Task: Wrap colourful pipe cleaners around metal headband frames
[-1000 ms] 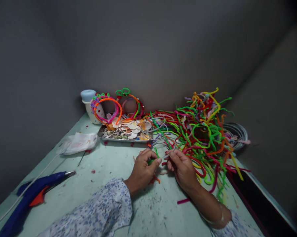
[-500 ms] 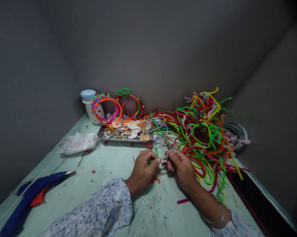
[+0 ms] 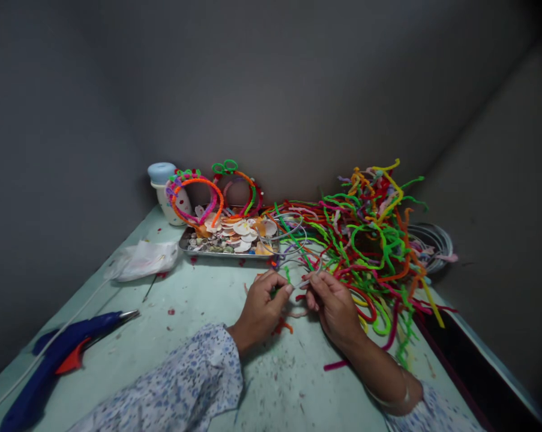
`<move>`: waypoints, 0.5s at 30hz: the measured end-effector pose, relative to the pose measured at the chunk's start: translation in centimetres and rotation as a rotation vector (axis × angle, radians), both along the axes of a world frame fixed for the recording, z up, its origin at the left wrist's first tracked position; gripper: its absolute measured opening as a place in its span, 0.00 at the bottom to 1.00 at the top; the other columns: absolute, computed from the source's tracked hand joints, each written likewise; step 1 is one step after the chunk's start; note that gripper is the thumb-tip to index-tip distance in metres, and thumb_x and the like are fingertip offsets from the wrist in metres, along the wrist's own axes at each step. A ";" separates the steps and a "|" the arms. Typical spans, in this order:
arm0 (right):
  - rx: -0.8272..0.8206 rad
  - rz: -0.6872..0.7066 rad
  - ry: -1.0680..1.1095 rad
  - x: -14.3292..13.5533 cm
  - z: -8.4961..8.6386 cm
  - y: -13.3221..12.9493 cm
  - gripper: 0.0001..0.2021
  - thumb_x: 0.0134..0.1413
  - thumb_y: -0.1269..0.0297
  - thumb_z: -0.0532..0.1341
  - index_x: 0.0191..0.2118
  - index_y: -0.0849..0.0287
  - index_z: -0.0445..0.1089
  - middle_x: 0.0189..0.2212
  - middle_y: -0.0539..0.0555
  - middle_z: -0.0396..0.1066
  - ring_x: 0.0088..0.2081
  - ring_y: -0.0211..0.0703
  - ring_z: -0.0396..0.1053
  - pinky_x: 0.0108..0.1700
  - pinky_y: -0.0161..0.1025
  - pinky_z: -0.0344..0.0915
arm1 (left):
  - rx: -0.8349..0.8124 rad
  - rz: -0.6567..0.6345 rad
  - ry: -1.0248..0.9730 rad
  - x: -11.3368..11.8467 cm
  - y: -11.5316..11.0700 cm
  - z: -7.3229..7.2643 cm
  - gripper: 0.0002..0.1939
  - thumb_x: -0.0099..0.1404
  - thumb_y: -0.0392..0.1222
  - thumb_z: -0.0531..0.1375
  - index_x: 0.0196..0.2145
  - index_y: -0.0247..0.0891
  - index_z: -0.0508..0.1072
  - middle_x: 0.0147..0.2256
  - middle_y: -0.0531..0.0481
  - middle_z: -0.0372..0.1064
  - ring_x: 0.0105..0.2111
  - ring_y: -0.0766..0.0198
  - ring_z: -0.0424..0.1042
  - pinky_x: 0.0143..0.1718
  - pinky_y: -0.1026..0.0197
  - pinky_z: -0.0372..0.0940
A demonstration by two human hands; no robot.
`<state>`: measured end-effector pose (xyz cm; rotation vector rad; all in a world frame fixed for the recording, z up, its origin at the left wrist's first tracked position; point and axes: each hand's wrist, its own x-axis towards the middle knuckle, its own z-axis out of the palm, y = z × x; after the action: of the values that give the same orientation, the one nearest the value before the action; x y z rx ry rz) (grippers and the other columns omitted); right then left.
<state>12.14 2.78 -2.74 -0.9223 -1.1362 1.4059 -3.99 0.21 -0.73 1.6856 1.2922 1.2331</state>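
Between my two hands runs a thin grey wire, pinched near one end by my left hand and farther along by my right hand. Beyond my fingers the wire seems to curve up into loose loops over the edge of the shell tray. A piece of green pipe cleaner shows at my left fingertips; whether it is held too I cannot tell. Under and around my right hand lie tangled pipe cleaners in many colours.
A metal tray of shells stands at the back, with pipe-cleaner headbands and a blue-lidded bottle behind. At left lie a blue glue gun and a plastic bag. A wire coil sits far right.
Both hands stay almost in place, still pinching the wire. Only tiny shifts of the fingers show.
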 end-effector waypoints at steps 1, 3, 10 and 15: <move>0.004 0.001 -0.004 0.0 0.0 0.0 0.14 0.56 0.51 0.63 0.32 0.59 0.70 0.15 0.46 0.65 0.17 0.33 0.57 0.21 0.30 0.53 | -0.002 0.000 -0.003 0.0 0.0 0.0 0.10 0.66 0.43 0.55 0.27 0.38 0.68 0.28 0.51 0.64 0.33 0.62 0.65 0.36 0.61 0.59; 0.015 0.004 -0.006 0.0 0.0 0.0 0.14 0.56 0.52 0.63 0.32 0.59 0.70 0.15 0.46 0.65 0.17 0.33 0.57 0.21 0.31 0.53 | -0.006 0.002 -0.010 0.0 0.0 0.0 0.10 0.66 0.42 0.55 0.27 0.38 0.68 0.28 0.51 0.64 0.33 0.62 0.65 0.35 0.61 0.59; 0.024 -0.008 -0.018 0.0 -0.1 0.0 0.13 0.56 0.52 0.63 0.32 0.58 0.71 0.15 0.46 0.65 0.17 0.33 0.57 0.21 0.31 0.54 | 0.023 0.024 0.044 0.1 0.1 -0.1 0.11 0.66 0.41 0.55 0.26 0.38 0.68 0.28 0.51 0.64 0.33 0.61 0.65 0.36 0.60 0.58; -0.016 -0.040 0.026 -0.2 0.0 0.1 0.14 0.54 0.51 0.64 0.32 0.58 0.71 0.14 0.45 0.63 0.17 0.32 0.57 0.21 0.30 0.55 | 0.014 0.039 0.044 0.1 0.2 -0.3 0.09 0.67 0.41 0.54 0.31 0.39 0.71 0.31 0.51 0.67 0.36 0.60 0.67 0.38 0.60 0.60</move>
<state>11.97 2.86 -2.69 -0.9301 -1.0832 1.3925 -3.90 0.38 -0.98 1.7136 1.3515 1.2362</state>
